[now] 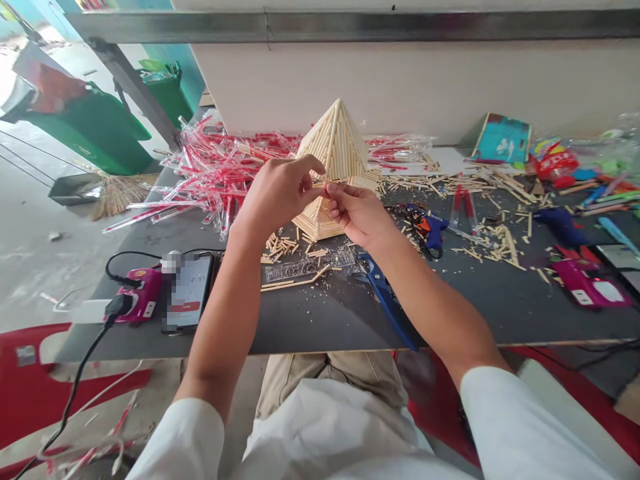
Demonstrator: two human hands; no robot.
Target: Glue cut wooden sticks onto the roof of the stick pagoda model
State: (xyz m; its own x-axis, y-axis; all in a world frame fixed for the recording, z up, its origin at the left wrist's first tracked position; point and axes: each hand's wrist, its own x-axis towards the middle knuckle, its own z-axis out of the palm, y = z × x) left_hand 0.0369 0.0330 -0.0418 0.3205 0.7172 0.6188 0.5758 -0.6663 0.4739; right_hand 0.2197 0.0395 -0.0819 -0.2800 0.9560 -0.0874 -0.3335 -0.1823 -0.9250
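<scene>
Both of my hands meet in front of a pointed model [335, 143] built of thin wooden sticks, which stands upright on the dark table. My left hand [287, 187] has its thumb and fingers curled together at the model's middle. Fingertips of my right hand [355, 207] are pinched beside the left thumb. Whatever small piece sits between the fingertips is too small to name. Below the hands, the lower part of the model [320, 225] shows. A clear ruler [295, 269] and blue cutters [385, 297] lie nearer to me.
Red and clear plastic wrappers [205, 170] are heaped at left. A phone [187, 293] and a pink power socket [140, 293] lie front left. Loose sticks [505, 243], a blue glue gun [434, 230] and another pink socket [590, 281] are at right.
</scene>
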